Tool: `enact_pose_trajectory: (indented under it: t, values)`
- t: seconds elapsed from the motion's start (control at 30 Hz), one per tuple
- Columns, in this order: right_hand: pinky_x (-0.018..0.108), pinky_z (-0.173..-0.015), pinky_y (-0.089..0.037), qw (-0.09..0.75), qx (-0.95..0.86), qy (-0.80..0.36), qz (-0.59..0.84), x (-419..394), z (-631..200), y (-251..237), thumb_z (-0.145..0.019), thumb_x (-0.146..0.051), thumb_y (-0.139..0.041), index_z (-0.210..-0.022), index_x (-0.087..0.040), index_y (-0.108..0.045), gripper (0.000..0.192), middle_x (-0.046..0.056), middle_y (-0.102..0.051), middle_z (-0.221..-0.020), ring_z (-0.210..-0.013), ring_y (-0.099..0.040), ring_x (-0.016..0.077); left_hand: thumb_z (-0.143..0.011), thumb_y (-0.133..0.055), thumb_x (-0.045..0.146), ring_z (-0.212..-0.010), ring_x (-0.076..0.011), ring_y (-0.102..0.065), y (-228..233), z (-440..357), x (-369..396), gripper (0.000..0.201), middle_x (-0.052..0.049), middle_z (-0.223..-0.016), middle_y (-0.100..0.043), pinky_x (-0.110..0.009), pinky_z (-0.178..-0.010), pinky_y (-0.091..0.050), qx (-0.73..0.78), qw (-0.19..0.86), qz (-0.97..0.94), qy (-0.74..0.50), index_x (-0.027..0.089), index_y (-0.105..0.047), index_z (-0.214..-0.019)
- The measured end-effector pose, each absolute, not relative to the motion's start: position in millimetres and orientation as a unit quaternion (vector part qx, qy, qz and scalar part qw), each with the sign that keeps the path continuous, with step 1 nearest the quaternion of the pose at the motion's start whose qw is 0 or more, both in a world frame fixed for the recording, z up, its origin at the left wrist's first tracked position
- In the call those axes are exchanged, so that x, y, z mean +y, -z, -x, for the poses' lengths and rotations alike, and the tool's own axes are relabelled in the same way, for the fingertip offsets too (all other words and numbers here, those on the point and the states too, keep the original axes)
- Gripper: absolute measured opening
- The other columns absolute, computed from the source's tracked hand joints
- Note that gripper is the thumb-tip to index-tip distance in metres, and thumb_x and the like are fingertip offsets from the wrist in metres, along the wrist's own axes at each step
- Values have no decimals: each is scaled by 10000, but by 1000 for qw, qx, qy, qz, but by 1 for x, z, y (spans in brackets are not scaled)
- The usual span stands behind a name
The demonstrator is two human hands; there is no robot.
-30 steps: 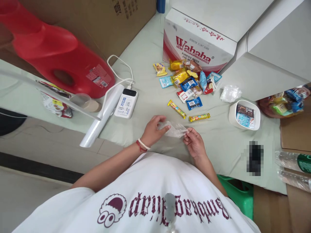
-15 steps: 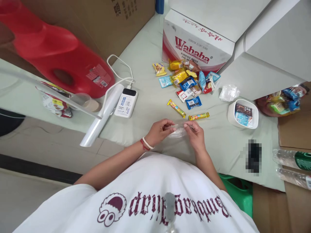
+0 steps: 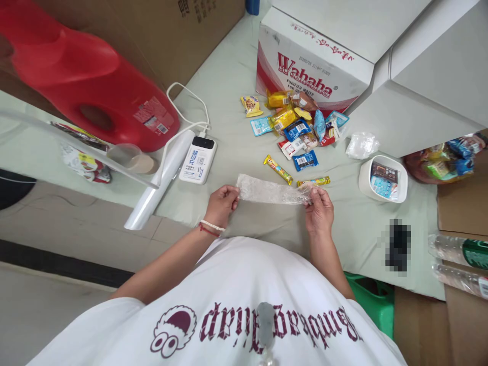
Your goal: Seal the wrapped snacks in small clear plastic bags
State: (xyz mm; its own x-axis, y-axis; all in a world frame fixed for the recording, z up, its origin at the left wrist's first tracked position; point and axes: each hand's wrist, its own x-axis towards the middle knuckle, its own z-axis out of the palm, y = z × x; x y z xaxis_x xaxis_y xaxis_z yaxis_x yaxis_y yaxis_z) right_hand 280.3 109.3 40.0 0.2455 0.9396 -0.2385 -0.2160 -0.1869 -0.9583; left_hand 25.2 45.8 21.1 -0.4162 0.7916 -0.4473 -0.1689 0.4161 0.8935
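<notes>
My left hand [image 3: 222, 202] and my right hand [image 3: 318, 209] each pinch one end of a clear plastic bag [image 3: 270, 191], stretched out flat between them just above the pale green table [image 3: 229, 101]. The left wrist wears a white bead bracelet and a red string. Right behind the bag lie two long candy sticks [image 3: 278, 169], and farther back a heap of small wrapped snacks [image 3: 295, 124].
A Wahaha carton [image 3: 310, 68] stands behind the snacks. A white tub [image 3: 383, 179] with packets sits at right, a crumpled clear bag [image 3: 361, 145] near it. Left: power bank [image 3: 198, 159], white roll [image 3: 160, 180], red jug [image 3: 91, 81], plastic cup [image 3: 131, 158]. Bottles [image 3: 461, 251] at far right.
My hands have moved apart, the left going left and the right going right, and the crumpled clear bag between them is now pulled out into a long flat strip.
</notes>
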Motion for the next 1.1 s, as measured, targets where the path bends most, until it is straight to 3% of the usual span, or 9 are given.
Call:
enact_pose_trajectory:
  t: [0.13, 0.2, 0.3, 0.37, 0.57, 0.73, 0.87, 0.93, 1.1]
  values:
    - [211, -518, -347, 549, -341, -488, 587, 101, -278, -49, -762, -487, -843, -917, -211, -699, 348, -40, -634, -803, -599, -431, 83, -736, -745, 297, -680, -145, -492, -41, -24, 26, 218, -24, -884, -621, -317, -687, -480, 721, 246, -437, -478, 225, -633, -909]
    - [211, -492, -335, 538, -355, -471, 602, 97, -274, -55, -780, -501, -828, -926, -209, -708, 349, -31, -656, -824, -588, -424, 83, -854, -665, 301, -685, -159, -509, -59, -31, 24, 68, -41, -844, -638, -324, -698, -492, 614, 286, -572, -462, 233, -670, -850]
    - [214, -473, -335, 530, -366, -474, 601, 92, -267, -64, -797, -507, -817, -937, -206, -722, 345, -18, -672, -838, -587, -437, 88, -956, -590, 347, -648, -138, -536, -80, -54, 37, 195, -62, -889, -678, -294, -664, -503, 428, 440, -680, -402, 231, -748, -958]
    - [215, -463, -338, 534, -362, -497, 580, 91, -264, -70, -794, -486, -824, -966, -213, -734, 335, -17, -676, -848, -580, -440, 86, -980, -565, 351, -677, -131, -570, -83, -72, 55, 253, -84, -1023, -689, -293, -696, -523, 413, 466, -675, -395, 224, -752, -1095]
    - [218, -502, -454, 557, -325, -562, 518, 88, -266, -83, -813, -494, -808, -923, -234, -723, 294, -15, -679, -815, -612, -511, 99, -950, -594, 293, -799, -157, -637, -65, -104, 87, 293, -84, -1119, -668, -285, -705, -536, 502, 457, -584, -445, 200, -658, -1221]
    - [259, -542, -488, 533, -351, -561, 527, 82, -267, -83, -846, -505, -772, -988, -227, -760, 312, 26, -755, -913, -603, -563, 110, -932, -656, 323, -796, -152, -594, -68, -107, 81, 123, -55, -1026, -631, -272, -673, -506, 521, 414, -580, -470, 205, -651, -965]
    - [301, -579, -504, 527, -412, -518, 533, 78, -264, -84, -896, -509, -732, -1048, -244, -792, 311, 35, -769, -953, -603, -588, 130, -861, -782, 409, -826, -177, -577, -76, -113, 83, 241, -49, -977, -644, -317, -754, -513, 531, 347, -604, -483, 213, -657, -924]
    - [319, -610, -516, 508, -460, -491, 538, 77, -263, -86, -934, -508, -694, -1099, -265, -802, 312, 43, -771, -1033, -633, -606, 142, -889, -753, 381, -850, -189, -591, -78, -115, 86, 185, -46, -946, -662, -331, -789, -510, 535, 322, -610, -488, 216, -677, -923]
    - [354, -782, -548, 477, -563, -378, 558, 80, -264, -93, -941, -471, -702, -1057, -302, -820, 237, 55, -726, -1122, -912, -665, 205, -955, -645, 310, -783, -170, -612, -75, -109, 90, 132, -20, -836, -680, -308, -768, -503, 543, 336, -590, -493, 219, -710, -884]
